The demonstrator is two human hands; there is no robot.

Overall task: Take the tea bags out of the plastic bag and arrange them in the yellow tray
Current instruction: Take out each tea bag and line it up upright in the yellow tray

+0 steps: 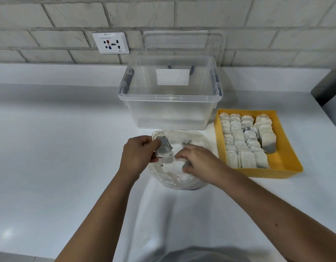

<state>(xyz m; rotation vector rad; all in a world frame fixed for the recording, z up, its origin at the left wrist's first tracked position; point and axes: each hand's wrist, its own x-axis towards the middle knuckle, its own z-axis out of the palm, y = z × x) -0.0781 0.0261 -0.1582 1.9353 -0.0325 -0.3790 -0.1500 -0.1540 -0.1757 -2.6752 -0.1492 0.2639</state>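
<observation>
Wall socket (110,43) sits up on the brick wall, far beyond the left hand (139,154). The left hand grips a small bunch of tea bags (164,148), fingers curled round them, over the far-left edge of the plastic bag (174,176). The plastic bag lies open on the white counter (69,148) under both hands. The right hand (197,161) reaches down into it, fingers bent and motion-blurred. A grey tea bag (186,165) shows at its thumb; cannot tell if it is pinched. A clear tub (171,110) stands just beyond both hands, its lid (184,44) leaning on the wall behind. The yellow tray (284,161) lies just right of the right hand, with packed rows of tea bags (244,140) filling its left and middle.
</observation>
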